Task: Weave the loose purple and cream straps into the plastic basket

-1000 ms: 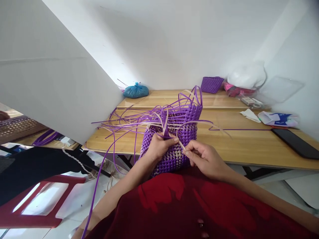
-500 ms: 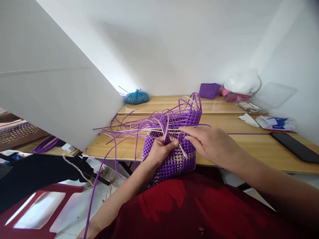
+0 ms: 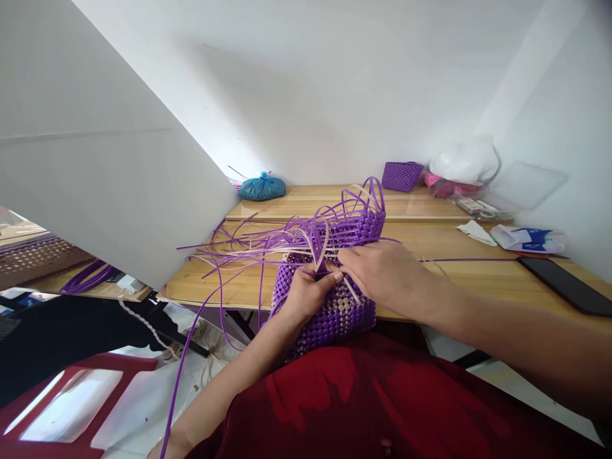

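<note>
A half-woven basket point(image 3: 329, 322) of purple and cream plastic strips leans at the table's front edge, against my lap. Long loose purple and cream strips point(image 3: 282, 239) fan out from its top, mostly to the left. My left hand point(image 3: 310, 290) is closed at the basket's upper edge, its thumb pressing strips against the weave. Close beside it, my right hand point(image 3: 382, 271) is closed with fingers pinched at the weaving; a cream strip end point(image 3: 352, 290) sticks out below them. The right fingertips are partly hidden, so which strip they grip is hard to see.
On the wooden table point(image 3: 478, 287) lie a black phone point(image 3: 564, 285), a plastic packet point(image 3: 528, 238) and a white tissue point(image 3: 477, 232). Behind stand a blue bag point(image 3: 262, 187), a small purple woven basket point(image 3: 401, 176) and a white bag point(image 3: 463, 160). A white partition point(image 3: 105, 146) rises at left.
My right hand has moved slightly left and its fingers have closed in at the weave, near the left thumb. My left hand stays on the basket.
</note>
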Available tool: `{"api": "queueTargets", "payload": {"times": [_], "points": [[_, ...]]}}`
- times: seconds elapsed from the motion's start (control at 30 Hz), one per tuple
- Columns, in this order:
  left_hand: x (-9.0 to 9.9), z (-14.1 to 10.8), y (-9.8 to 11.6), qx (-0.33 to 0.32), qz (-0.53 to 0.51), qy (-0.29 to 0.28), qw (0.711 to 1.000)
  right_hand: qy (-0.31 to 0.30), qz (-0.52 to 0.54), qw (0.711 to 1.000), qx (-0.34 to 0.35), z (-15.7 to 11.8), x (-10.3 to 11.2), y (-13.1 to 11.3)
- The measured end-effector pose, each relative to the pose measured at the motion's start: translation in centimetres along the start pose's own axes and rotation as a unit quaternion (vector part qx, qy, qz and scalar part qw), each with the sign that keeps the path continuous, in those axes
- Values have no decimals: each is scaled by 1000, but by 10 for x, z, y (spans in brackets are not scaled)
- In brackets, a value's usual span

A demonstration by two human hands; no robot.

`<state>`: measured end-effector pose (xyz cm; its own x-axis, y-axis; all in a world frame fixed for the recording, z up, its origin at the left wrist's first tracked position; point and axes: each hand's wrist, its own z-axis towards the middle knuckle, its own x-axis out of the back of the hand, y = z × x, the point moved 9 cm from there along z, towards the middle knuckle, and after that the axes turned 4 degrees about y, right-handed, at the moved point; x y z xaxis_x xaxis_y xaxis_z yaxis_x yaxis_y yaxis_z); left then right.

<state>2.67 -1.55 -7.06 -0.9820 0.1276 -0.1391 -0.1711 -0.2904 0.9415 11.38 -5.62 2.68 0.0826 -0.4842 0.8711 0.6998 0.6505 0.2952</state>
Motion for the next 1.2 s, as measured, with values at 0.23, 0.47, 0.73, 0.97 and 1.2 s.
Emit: {"api": "queueTargets", "payload": {"times": [0.23,0.47,0.73,0.97,1.2], "points": [[12,24,3,85,-55,49,994,-31,-2,998,-63,8,7,31],[-1,23,-15,135,-47,23,989,-22,68,997,-29,13,-11,49],[5,20,4,8,90,56,994,-52,99,991,-67,8,-9,54],[-1,17,3,27,65,36,997,1,112,993,-29,14,-1,38],[12,12,-15,39,29,69,996,41,68,984,-157,47,40,138]]}}
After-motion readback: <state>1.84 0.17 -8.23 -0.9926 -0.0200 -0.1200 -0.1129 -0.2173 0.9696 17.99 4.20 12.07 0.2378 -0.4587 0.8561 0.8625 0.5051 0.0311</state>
